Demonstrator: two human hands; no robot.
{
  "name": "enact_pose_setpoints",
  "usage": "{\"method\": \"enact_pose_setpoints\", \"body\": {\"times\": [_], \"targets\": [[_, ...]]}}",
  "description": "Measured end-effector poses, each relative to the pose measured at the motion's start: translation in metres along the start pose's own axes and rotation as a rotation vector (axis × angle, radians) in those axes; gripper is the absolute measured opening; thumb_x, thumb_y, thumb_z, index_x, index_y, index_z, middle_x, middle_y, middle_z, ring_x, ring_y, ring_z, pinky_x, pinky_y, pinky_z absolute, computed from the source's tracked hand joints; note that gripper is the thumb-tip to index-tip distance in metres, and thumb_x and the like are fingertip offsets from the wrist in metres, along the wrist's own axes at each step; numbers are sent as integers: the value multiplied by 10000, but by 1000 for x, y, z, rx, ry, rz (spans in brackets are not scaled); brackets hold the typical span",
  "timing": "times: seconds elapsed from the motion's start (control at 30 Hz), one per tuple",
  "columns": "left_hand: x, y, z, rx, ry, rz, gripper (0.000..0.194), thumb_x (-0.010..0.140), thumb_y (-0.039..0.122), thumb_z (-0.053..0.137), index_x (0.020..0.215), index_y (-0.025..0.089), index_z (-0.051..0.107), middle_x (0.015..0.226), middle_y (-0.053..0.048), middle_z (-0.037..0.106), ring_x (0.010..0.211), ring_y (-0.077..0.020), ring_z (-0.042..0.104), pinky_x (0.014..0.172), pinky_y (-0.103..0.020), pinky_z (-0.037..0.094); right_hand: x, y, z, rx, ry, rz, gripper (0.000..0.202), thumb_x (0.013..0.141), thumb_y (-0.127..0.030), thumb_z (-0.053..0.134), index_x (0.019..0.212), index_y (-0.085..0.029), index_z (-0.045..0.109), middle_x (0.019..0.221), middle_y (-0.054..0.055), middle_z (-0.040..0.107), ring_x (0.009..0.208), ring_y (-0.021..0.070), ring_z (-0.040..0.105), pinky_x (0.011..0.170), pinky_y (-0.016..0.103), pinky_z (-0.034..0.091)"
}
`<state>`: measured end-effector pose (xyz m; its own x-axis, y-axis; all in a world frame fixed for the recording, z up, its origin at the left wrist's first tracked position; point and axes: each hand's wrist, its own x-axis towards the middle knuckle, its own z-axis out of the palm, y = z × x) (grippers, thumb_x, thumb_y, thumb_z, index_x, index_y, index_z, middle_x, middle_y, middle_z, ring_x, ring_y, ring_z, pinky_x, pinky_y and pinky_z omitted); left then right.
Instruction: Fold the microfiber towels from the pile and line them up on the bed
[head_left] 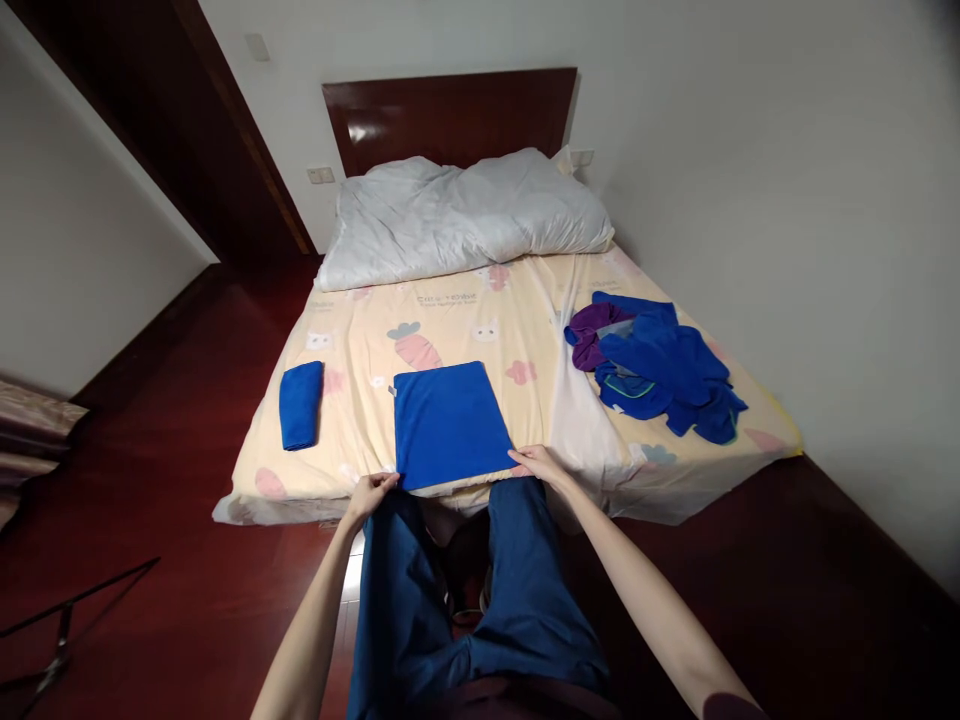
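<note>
A blue cloth (450, 420), towel-like and squared, lies flat near the front edge of the bed. My left hand (375, 492) pinches its near left corner, and my right hand (536, 463) pinches the near right corner. A small pale tag shows on the cloth's left edge. To the left rests a folded blue cloth (301, 405), a narrow bundle. A loose heap of blue cloths (660, 365) with some purple and grey fabric lies on the right side of the bed.
The bed has a cream patterned sheet (450, 320). A rumpled grey-white quilt (472, 215) lies before the dark wooden headboard (457, 115). A black metal stand (67, 620) is on the red floor at lower left. A wall (787, 200) runs along the right.
</note>
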<state>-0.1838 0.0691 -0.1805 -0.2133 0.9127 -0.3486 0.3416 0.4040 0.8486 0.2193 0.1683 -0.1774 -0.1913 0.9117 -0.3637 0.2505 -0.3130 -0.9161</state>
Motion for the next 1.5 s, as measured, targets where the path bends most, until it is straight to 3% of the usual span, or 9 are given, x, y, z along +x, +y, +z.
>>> {"method": "enact_pose_setpoints", "body": {"times": [0.2, 0.43, 0.57, 0.73, 0.93, 1.1, 1.27, 1.37, 1.5], "targets": [[67, 37, -13, 73, 98, 24, 489, 743, 585, 701, 920, 143, 812, 933, -112, 786, 890, -266, 708, 740, -303, 519, 27, 17, 2, 90, -82, 166, 599, 489, -627, 893, 537, -218, 458, 506, -90, 400, 487, 102, 490, 594, 313, 616], [196, 84, -23, 310, 319, 111, 412, 899, 390, 596, 1141, 99, 760, 1056, -164, 747, 898, -241, 702, 824, -320, 517, 36, 29, -5, 44, -92, 154, 721, 555, -716, 842, 540, -245, 296, 569, -97, 192, 499, 65, 294, 631, 320, 649], [255, 106, -27, 540, 226, 278, 291, 899, 264, 610, 1069, 104, 784, 1079, -169, 733, 893, -230, 693, 881, -327, 508, 34, 22, -7, 19, -98, 136, 699, 597, -700, 832, 517, -237, 315, 559, -87, 213, 508, 73, 294, 635, 328, 648], [289, 114, -25, 793, 25, 367, 165, 831, 188, 688, 931, 127, 803, 934, -136, 731, 876, -242, 667, 832, -325, 497, 34, 15, -9, 25, -113, 192, 681, 586, -703, 839, 497, -223, 363, 548, -83, 242, 515, 76, 300, 646, 341, 646], [293, 115, -26, 804, 184, 284, 225, 928, 214, 571, 946, 110, 770, 977, -149, 698, 912, -236, 639, 846, -332, 482, 35, 17, -8, 65, -105, 248, 601, 546, -650, 885, 526, -197, 490, 552, -71, 331, 547, 93, 371, 677, 364, 649], [251, 122, 1, 818, 263, 385, 324, 995, 200, 438, 1162, 133, 707, 1259, -193, 626, 1240, -319, 541, 1025, -439, 440, 33, 14, -9, 24, -104, 216, 606, 625, -668, 840, 542, -209, 452, 551, -70, 331, 534, 99, 397, 657, 350, 630], [189, 100, 44, 867, 122, 639, 535, 1019, 365, 406, 1480, 105, 490, 1602, -184, 388, 1515, -352, 280, 1242, -529, 235, 48, -7, 5, -312, 338, -17, 458, 857, -637, 638, 708, -204, 604, 598, 16, 539, 648, 198, 580, 738, 361, 580], [176, 78, 55, 841, 104, 576, 667, 1021, 494, 368, 1552, 91, 392, 1674, -176, 263, 1571, -367, 156, 1275, -559, 166, 75, -37, 38, -546, 420, -325, 376, 965, -479, 526, 1097, -167, 688, 1008, 134, 710, 1030, 301, 648, 998, 467, 515], [186, 60, 53, 806, 178, 516, 747, 1011, 563, 370, 1592, 95, 330, 1698, -179, 174, 1585, -364, 94, 1274, -571, 168, 132, -72, 88, -826, 180, -584, 529, 1028, -391, 427, 1511, -183, 484, 1593, 131, 431, 1498, 322, 340, 1220, 543, 306]]}}
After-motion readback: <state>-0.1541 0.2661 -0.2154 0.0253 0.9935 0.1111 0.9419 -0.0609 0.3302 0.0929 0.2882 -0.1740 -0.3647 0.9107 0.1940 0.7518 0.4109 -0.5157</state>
